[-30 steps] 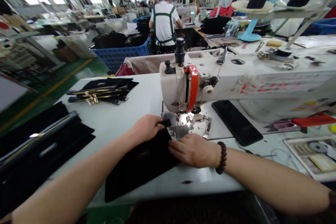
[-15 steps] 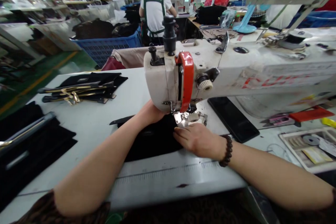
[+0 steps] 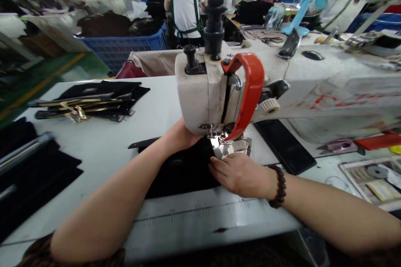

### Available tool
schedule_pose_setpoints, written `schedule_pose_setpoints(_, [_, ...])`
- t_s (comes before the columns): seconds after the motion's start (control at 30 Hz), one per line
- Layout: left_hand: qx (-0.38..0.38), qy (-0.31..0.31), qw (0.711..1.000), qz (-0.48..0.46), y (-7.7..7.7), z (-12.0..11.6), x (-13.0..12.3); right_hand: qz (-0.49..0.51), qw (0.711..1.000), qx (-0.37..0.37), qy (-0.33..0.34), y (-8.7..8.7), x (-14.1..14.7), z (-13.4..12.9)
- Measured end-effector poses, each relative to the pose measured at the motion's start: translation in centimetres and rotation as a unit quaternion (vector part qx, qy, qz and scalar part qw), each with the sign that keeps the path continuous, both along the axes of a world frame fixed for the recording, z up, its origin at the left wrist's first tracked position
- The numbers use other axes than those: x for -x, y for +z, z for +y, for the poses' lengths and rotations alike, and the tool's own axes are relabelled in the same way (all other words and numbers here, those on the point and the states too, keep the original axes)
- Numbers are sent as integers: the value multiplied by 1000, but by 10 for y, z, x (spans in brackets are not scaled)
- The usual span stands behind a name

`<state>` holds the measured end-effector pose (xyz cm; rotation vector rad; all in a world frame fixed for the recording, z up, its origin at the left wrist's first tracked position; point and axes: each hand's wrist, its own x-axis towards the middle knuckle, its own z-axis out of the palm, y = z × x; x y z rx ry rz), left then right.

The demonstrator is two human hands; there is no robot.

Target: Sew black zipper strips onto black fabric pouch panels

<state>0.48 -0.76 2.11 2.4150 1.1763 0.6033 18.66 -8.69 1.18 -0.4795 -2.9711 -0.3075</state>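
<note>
A black fabric piece (image 3: 184,171) lies flat on the sewing machine bed, its right edge at the presser foot (image 3: 216,142). My left hand (image 3: 183,135) rests on the far part of the fabric; its fingers are hidden behind the machine head (image 3: 194,100). On the near right edge of the fabric, my right hand (image 3: 236,173) has its fingers pressed together, just in front of the metal needle plate. A dark beaded bracelet (image 3: 278,187) circles the right wrist. The orange thread guard (image 3: 250,91) curves above the needle area, and the needle itself is hard to make out.
Black pieces with gold zippers (image 3: 84,102) are stacked at the far left, and more black pieces (image 3: 34,179) nearer. Right of the needle lie a phone (image 3: 286,146), thread snips (image 3: 340,147) and a parts tray (image 3: 376,183). A person (image 3: 184,4) stands beyond a blue crate (image 3: 125,50).
My view has shifted, so the machine head looks larger and farther right. Both hands stay at nearly the same places on the black fabric.
</note>
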Motion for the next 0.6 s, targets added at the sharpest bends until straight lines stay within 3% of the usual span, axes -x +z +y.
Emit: schedule_pose_setpoints(0.6, [2,19,999,40,4,-2,-6,-4,1000,26,1,2,2,2])
